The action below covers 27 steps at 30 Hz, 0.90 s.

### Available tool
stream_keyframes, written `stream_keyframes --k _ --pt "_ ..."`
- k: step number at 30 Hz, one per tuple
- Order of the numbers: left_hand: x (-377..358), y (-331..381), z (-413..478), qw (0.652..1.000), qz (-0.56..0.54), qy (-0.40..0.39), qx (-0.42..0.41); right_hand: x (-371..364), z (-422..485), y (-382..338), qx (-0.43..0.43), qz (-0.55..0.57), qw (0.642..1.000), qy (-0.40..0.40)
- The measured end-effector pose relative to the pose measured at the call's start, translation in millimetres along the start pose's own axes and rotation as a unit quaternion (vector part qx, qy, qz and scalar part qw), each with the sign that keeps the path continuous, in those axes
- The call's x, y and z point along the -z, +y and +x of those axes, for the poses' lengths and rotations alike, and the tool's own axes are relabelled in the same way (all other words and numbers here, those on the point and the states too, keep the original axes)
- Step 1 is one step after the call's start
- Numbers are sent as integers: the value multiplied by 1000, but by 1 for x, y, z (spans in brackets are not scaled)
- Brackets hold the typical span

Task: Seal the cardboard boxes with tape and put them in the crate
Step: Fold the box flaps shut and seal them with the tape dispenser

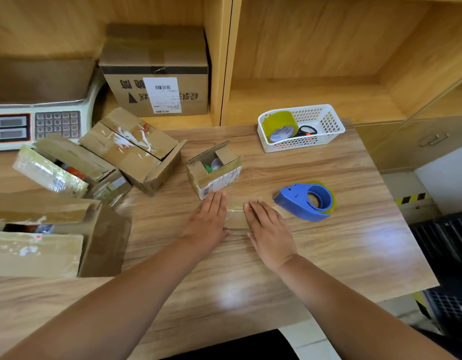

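A small flat cardboard box [236, 216] lies on the wooden table [328, 245] in front of me, mostly hidden between my hands. My left hand [209, 219] presses flat on its left side, fingers straight. My right hand [268, 229] lies flat on its right side. A strip of clear tape crosses the box top. The blue tape dispenser [309, 201] rests on the table just right of my right hand. Behind the hands stands a small open box [214, 170] with items inside. A black crate [445, 240] shows at the right edge, below table level.
Several larger open cardboard boxes [136, 149] crowd the table's left side, one [68, 237] at the near left. A white basket [302, 127] holds a yellow tape roll [280, 124] and scissors. A weighing scale [35, 120] and a labelled box [157, 79] stand behind.
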State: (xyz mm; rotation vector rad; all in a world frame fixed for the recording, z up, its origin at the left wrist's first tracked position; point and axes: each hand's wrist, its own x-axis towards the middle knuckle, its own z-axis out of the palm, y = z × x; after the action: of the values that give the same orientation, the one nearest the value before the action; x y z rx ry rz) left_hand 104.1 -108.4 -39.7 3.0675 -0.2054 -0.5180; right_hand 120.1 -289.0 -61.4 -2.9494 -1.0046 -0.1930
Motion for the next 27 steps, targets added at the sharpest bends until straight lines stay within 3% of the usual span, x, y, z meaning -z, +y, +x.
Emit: stream_keyframes --k 6,13,18,20,22,25,27 --pt "0 10 -7 999 48 3 13 3 0 17 -27 24 999 -22" --pt "-2 19 -7 997 62 39 12 6 4 46 26 23 999 -26" --pt "0 25 -12 996 88 31 10 6 -7 101 -54 40 998 8" --pt "-2 29 -13 996 62 63 3 7 -11 122 -110 29 993 -34" --pt "-5 35 -12 999 18 39 7 9 -13 137 -134 24 986 -94" --pt "-16 42 -13 998 -10 58 12 9 -13 151 -146 48 976 -154" --pt "-15 48 -15 998 -26 53 32 8 -11 157 -135 49 978 -153"
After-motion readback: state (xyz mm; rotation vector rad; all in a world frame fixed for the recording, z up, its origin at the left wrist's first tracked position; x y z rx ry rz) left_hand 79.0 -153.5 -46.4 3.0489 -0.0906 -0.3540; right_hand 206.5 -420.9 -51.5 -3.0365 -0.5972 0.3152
